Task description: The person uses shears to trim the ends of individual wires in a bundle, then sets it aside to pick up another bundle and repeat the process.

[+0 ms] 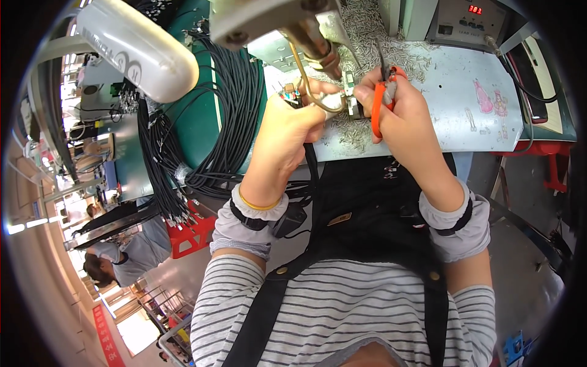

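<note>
1. One black cable (311, 164) hangs below the left hand (287, 125), with coloured wire ends (290, 93) showing above the curled fingers, just left of the small fixture (351, 101).
2. I judge the cable light, bendy and a little springy, its jacket fairly grippy, its thin ends fragile; I'd take it by the jacket, just behind those ends.
3. That left hand is closed around the cable; I can't make out from here what its fingertips pinch.
4. Orange-handled pliers (378, 110) sit grasped in the right hand (403, 113), whose fingertips are at the fixture's right side. They look stiff and compact; I'd hold them by the handles.
5. Over the fixture my view shows a machine head (321, 55) and a thin bent tube (298, 64).
6. Silver bits (367, 24) litter the pale bench (443, 131); a box (468, 21) with a red display stands behind.
7. Leftward I see looped cables (235, 110) on a green table (125, 165), a red stool (189, 238) and a co-worker (140, 257).
</note>
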Action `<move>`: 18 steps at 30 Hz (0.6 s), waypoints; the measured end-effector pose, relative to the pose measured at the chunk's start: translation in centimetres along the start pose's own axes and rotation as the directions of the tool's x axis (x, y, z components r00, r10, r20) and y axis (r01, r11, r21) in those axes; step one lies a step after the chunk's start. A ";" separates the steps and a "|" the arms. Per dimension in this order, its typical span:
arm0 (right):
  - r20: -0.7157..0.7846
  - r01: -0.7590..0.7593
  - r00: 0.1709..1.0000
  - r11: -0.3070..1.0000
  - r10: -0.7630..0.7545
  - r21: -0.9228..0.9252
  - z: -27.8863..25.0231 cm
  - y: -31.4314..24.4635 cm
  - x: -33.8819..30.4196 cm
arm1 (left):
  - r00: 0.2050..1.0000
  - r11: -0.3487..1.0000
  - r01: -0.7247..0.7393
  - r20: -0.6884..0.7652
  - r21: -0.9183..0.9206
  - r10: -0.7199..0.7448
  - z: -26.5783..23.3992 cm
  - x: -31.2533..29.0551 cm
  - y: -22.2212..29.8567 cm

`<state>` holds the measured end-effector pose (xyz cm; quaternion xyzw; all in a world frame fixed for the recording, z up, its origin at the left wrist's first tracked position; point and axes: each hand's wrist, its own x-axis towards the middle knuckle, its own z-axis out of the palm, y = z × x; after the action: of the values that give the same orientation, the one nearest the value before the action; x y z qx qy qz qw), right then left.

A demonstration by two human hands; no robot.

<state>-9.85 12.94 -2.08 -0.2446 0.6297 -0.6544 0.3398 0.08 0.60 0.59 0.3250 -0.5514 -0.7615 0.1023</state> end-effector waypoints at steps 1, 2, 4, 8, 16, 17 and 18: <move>0.019 -0.016 1.000 0.999 0.015 0.039 -0.1 -0.3 -0.4 | 0.998 0.998 0.023 0.057 -0.054 -0.020 -0.2 -0.5 0.0; 0.038 -0.033 0.999 0.996 0.030 0.078 -0.1 -0.6 -0.8 | 0.993 0.993 0.050 0.115 -0.107 -0.037 -0.4 -1.0 -0.1; -0.006 -0.009 1.000 0.998 0.010 0.064 -0.5 -0.8 -1.6 | 0.984 0.984 0.075 0.169 -0.158 -0.048 -0.5 -1.9 -0.5; -0.155 0.182 0.967 0.975 -0.202 -0.130 0.0 -1.0 -3.1 | 0.966 0.948 -0.256 0.011 0.191 0.259 -0.4 -3.7 -1.7; 0.133 0.374 0.928 0.865 -0.349 -0.334 0.9 -0.1 -5.3 | 0.961 0.944 -0.220 0.221 0.247 0.166 0.6 -5.4 -3.7; 0.092 0.254 0.967 0.939 -0.239 -0.232 0.7 -0.2 -5.1 | 0.968 0.969 -0.166 0.218 0.182 0.125 0.2 -5.8 -3.4; 0.064 0.128 0.991 0.984 -0.121 -0.121 0.5 -0.2 -5.0 | 0.972 0.987 -0.111 0.217 0.115 0.084 -0.1 -6.1 -2.9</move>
<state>-6.21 16.37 -1.27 -0.3225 0.6430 -0.6265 0.3001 5.41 4.72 0.24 0.2203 -0.6218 -0.7492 0.0595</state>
